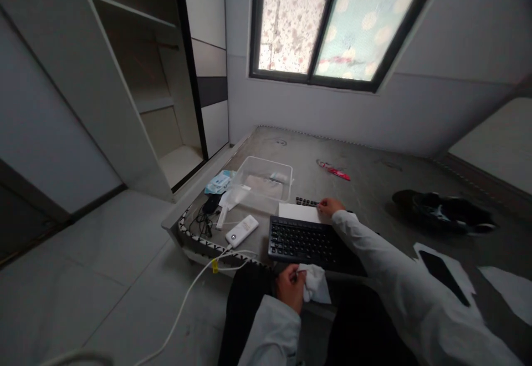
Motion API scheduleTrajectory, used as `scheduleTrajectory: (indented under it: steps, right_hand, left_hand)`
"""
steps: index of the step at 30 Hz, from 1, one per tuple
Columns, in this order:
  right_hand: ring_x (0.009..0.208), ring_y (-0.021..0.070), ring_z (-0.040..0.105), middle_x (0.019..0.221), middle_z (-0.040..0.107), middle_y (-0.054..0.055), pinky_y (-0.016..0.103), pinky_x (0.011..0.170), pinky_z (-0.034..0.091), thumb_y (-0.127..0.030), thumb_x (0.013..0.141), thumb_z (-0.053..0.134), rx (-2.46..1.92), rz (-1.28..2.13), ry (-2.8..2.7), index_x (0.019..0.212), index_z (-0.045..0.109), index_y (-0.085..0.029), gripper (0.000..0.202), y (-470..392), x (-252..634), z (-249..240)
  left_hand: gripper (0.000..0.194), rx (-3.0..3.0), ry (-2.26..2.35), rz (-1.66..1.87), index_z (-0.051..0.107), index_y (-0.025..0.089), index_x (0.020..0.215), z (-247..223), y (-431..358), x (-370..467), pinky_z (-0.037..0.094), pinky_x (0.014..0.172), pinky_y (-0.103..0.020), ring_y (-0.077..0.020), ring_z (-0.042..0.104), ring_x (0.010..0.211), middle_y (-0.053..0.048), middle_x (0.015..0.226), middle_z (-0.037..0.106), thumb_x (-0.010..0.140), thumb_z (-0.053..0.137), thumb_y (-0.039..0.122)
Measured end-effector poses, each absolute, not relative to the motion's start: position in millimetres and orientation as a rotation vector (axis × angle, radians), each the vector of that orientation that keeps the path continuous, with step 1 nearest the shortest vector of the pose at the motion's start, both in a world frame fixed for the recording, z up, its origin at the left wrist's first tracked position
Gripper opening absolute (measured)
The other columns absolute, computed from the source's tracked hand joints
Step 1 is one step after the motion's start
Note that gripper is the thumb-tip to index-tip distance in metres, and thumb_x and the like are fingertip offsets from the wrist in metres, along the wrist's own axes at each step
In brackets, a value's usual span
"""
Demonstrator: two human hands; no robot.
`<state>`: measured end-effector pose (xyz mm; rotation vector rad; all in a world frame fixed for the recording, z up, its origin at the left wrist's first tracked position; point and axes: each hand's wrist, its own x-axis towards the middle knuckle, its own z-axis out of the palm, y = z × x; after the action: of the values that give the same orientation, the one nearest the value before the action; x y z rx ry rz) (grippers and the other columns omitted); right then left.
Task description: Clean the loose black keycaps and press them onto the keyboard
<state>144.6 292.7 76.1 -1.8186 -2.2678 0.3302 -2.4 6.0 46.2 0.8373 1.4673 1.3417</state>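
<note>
A black keyboard (301,241) lies at the near edge of the mattress, in front of my knees. Behind it is a flat white piece (299,212), and past that sit several small dark pieces (305,202) in rows that look like keycaps. My right hand (331,207) reaches over the keyboard to the right end of these rows, fingertips pinched together; anything between them is too small to make out. Below the keyboard's front edge, my left hand (291,288) is closed on a crumpled white tissue (316,284), which hangs out to its right.
A clear plastic box (286,194) stands behind the keyboard to the left. Beside it are a white power bank (241,230) with a cable, blue packets (220,182) and dark cords. A red strip (334,172), a black bag-like item (443,212) and a phone (444,276) lie rightward.
</note>
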Motion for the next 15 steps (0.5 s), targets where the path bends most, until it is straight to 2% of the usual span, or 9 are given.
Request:
scheduleTrajectory:
  steps: [6, 15]
  right_hand:
    - [0.066, 0.0183, 0.060, 0.075, 0.068, 0.009, 0.026, 0.060, 0.042, -0.038, 0.066, 0.056, -1.958, 0.228, -2.198, 0.074, 0.068, -0.019, 0.024, 336, 176, 66]
    - [0.073, 0.0168, 0.061, 0.079, 0.068, 0.006, 0.024, 0.063, 0.042, -0.039, 0.067, 0.056, -1.921, 0.240, -2.290, 0.078, 0.068, -0.023, 0.023, 394, 128, 39]
  left_hand:
    - [0.030, 0.722, 1.401, 1.455, 0.062, 0.012, 0.084, 49, 17, -3, 0.048, 0.066, -0.023, -0.0189, 0.062, 0.076, -0.007, 0.079, 0.068, 0.070, 0.055, 0.038]
    - [0.047, 0.282, 1.370, 1.530, 0.062, 0.012, 0.088, 45, 33, -15, 0.049, 0.071, -0.027, -0.0259, 0.061, 0.087, -0.012, 0.088, 0.068, 0.055, 0.065, 0.046]
